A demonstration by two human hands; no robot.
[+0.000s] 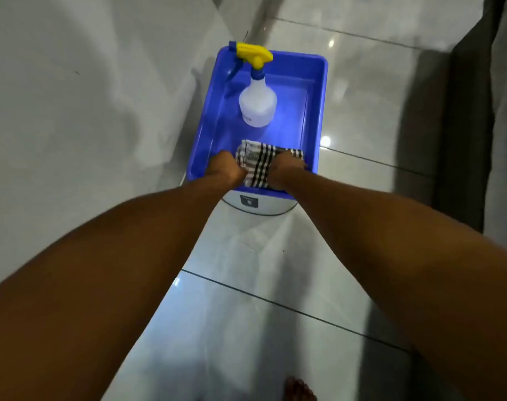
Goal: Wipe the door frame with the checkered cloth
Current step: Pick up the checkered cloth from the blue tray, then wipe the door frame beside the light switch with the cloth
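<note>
Both sets of fingers were closed on the checkered cloth [257,166], the left hand [227,169] at its left edge and the right hand [281,170] at its right. The cloth lay bunched at the near end of a blue tub [315,111]. A white spray bottle [257,105] with a yellow trigger stood upright farther back inside. The tub sat on a white container [258,205] on the tiled floor [275,285].
</note>
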